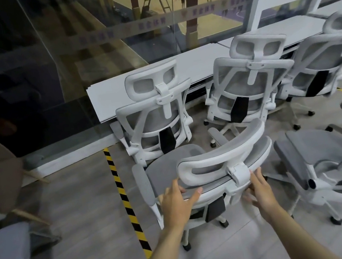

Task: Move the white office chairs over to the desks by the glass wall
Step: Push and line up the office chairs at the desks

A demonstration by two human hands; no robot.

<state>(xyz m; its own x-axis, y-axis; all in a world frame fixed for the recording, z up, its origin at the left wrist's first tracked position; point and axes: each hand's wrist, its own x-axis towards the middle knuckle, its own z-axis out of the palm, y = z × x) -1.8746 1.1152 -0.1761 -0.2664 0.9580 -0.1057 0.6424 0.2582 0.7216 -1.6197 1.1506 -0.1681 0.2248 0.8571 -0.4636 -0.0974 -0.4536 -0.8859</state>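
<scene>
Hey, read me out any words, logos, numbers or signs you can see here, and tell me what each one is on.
Frosted band across the glass wall: repeated purple characters with a small emblem between them, too blurred to read.
White office chairs, desks, yellow and black floor tape: no text visible; the tape is stripes only.
Nothing else bears readable text.

White office chairs (223,166) and striped tape (125,201) on grey floor (89,243).
</scene>
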